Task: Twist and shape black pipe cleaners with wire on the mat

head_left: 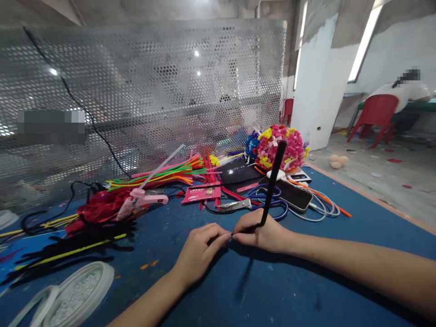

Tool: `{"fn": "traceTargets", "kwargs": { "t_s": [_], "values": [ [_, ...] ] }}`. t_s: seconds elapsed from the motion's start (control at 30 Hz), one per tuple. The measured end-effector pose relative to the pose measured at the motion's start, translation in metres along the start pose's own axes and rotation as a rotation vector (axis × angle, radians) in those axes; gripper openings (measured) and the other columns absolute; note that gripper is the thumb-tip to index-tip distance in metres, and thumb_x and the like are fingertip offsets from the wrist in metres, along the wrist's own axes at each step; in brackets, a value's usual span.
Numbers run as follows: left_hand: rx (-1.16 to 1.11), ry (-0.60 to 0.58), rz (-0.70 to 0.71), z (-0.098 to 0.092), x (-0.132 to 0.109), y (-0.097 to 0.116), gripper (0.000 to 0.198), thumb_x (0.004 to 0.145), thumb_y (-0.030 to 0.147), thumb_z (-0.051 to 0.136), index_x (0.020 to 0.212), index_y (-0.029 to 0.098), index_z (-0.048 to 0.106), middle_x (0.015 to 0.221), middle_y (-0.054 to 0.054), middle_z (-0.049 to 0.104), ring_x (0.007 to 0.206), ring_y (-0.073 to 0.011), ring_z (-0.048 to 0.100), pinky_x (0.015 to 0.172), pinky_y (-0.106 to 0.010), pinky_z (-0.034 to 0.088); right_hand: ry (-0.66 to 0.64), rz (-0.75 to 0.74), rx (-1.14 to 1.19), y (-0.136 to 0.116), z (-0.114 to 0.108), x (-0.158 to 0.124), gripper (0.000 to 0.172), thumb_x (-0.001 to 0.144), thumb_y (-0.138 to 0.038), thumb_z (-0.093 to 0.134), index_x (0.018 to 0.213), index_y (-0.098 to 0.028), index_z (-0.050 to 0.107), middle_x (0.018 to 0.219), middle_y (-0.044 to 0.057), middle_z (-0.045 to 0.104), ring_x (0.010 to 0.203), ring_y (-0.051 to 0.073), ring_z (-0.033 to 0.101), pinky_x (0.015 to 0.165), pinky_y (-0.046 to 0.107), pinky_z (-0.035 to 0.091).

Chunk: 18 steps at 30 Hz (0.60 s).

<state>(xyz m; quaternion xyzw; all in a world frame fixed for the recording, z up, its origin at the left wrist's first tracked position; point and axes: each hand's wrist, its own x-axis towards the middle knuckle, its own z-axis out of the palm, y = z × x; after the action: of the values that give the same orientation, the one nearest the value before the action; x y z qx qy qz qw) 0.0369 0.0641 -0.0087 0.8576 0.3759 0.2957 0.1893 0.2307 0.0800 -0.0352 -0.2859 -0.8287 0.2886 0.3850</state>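
My left hand point(200, 250) and my right hand point(260, 232) meet fingertip to fingertip just above the blue table. Both are closed in a pinch on a black pipe cleaner point(274, 181). From the right hand its long free part rises steeply, leaning a little to the right; its short end shows as a dark bit between the two pinches. Behind the right hand lie blue-handled scissors point(279, 210) with their blades point(235, 205) pointing left. To the left spreads a bundle of black pipe cleaners point(75, 243) with a yellow-green one on top.
A pink glue gun point(139, 200) stands by red material point(98, 210). Colourful pipe cleaners point(170, 171), a phone point(295, 195), cables point(329, 206) and a pink fuzzy flower ball point(281, 147) line the back. At front left is a round white container point(80, 290). Behind rises a perforated metal panel point(143, 91); a person point(391, 93) sits far right.
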Motion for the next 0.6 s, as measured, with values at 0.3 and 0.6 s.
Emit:
{"fn": "traceTargets", "kwargs": {
  "t_s": [0.3, 0.6],
  "values": [
    [-0.199, -0.143, -0.287, 0.002, 0.007, -0.006, 0.027, 0.082, 0.032, 0.054, 0.062, 0.015, 0.063, 0.057, 0.002, 0.062, 0.055, -0.0115, 0.055, 0.053, -0.019, 0.041, -0.06, -0.356, -0.399, 0.002, -0.004, -0.003, 0.028, 0.09, -0.018, 0.041, 0.067, -0.016, 0.057, 0.058, 0.0, 0.053, 0.053, 0.009, 0.044, 0.049, 0.024, 0.025],
    [-0.039, 0.249, 0.189, 0.004, -0.007, -0.003, 0.006, 0.08, 0.02, 0.063, 0.075, 0.019, 0.065, 0.067, 0.001, 0.067, 0.06, -0.0105, 0.06, 0.058, -0.02, 0.046, 0.042, -0.457, -0.507, -0.003, -0.004, -0.009, 0.021, 0.092, -0.017, 0.039, 0.082, -0.015, 0.058, 0.06, -0.002, 0.048, 0.052, 0.009, 0.039, 0.05, 0.025, 0.023]
  ]
}}
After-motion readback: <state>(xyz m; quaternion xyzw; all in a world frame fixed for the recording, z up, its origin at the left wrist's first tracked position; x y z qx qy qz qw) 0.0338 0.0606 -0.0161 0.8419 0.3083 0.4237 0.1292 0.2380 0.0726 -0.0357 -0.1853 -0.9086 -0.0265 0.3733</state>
